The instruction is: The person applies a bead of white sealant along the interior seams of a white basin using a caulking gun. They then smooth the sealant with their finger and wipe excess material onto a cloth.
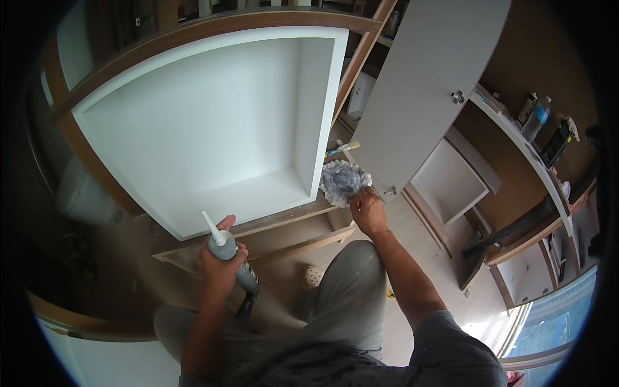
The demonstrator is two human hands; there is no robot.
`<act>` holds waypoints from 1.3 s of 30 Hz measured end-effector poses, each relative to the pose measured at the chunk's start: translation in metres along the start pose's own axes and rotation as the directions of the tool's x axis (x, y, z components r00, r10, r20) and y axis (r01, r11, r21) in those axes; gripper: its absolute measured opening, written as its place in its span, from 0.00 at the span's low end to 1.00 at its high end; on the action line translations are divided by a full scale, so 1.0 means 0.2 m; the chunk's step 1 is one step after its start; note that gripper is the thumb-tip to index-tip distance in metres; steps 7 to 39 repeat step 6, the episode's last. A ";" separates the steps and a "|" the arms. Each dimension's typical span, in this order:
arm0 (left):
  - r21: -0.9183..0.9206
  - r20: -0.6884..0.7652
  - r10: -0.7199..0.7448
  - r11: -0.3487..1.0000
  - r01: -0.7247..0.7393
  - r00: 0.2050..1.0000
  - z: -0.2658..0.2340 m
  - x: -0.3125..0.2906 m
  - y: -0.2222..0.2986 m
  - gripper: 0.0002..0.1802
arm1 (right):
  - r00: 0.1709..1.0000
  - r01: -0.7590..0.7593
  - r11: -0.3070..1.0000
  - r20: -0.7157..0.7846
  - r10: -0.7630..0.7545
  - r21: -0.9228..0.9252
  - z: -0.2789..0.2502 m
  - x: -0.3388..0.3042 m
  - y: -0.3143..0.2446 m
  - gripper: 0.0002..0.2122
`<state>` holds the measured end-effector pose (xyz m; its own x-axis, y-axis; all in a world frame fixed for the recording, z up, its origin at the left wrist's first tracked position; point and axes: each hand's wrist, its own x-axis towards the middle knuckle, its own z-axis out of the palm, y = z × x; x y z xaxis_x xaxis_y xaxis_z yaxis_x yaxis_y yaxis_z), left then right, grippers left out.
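My left hand [218, 266] is wrapped round a caulking gun [247, 282], whose grey sealant cartridge ends in a white tapered nozzle [211, 226] pointing up toward the white cabinet box [213, 122]. Over on the right, the fingers of my right hand [367, 209] are pinched together at the near edge of a round container lined with crumpled plastic and smeared grey [345, 182]. What those fingers hold, if anything, is hidden. A paintbrush [343, 149] lies just behind the container.
Brown wooden framing [238, 22] surrounds the cabinet box. A tall pale door panel [425, 84] with hinges leans at the right. Farther right, a shelf [516, 135] carries a plastic bottle [536, 119] and other items. A light clog with holes [313, 277] shows below my knee.
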<state>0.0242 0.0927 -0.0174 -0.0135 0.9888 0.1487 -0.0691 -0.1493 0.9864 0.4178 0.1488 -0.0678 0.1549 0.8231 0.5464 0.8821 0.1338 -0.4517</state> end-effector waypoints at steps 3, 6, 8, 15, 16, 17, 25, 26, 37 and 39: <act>-0.066 -0.008 0.030 0.997 -0.031 1.000 0.05 -0.01 0.13 0.41 | 0.973 -0.192 0.975 0.153 0.174 0.111 -0.14 -0.04 -0.15 0.10; -0.130 -0.013 0.143 0.981 -0.143 0.990 0.04 -0.01 0.31 0.44 | 0.905 -0.203 0.936 0.419 0.067 0.289 -0.26 -0.18 -0.42 0.08; -0.130 -0.013 0.143 0.981 -0.143 0.990 0.04 -0.01 0.31 0.44 | 0.905 -0.203 0.936 0.419 0.067 0.289 -0.26 -0.18 -0.42 0.08; -0.130 -0.013 0.143 0.981 -0.143 0.990 0.04 -0.01 0.31 0.44 | 0.905 -0.203 0.936 0.419 0.067 0.289 -0.26 -0.18 -0.42 0.08; -0.130 -0.013 0.143 0.981 -0.143 0.990 0.04 -0.01 0.31 0.44 | 0.905 -0.203 0.936 0.419 0.067 0.289 -0.26 -0.18 -0.42 0.08; -0.130 -0.013 0.143 0.981 -0.143 0.990 0.04 -0.01 0.31 0.44 | 0.905 -0.203 0.936 0.419 0.067 0.289 -0.26 -0.18 -0.42 0.08; -0.130 -0.013 0.143 0.981 -0.143 0.990 0.04 -0.01 0.31 0.44 | 0.905 -0.203 0.936 0.419 0.067 0.289 -0.26 -0.18 -0.42 0.08; -0.130 -0.013 0.143 0.981 -0.143 0.990 0.04 -0.01 0.31 0.44 | 0.905 -0.203 0.936 0.419 0.067 0.289 -0.26 -0.18 -0.42 0.08; -0.130 -0.013 0.143 0.981 -0.143 0.990 0.04 -0.01 0.31 0.44 | 0.905 -0.203 0.936 0.419 0.067 0.289 -0.26 -0.18 -0.42 0.08; -0.130 -0.013 0.143 0.981 -0.143 0.990 0.04 -0.01 0.31 0.44 | 0.905 -0.203 0.936 0.419 0.067 0.289 -0.26 -0.18 -0.42 0.08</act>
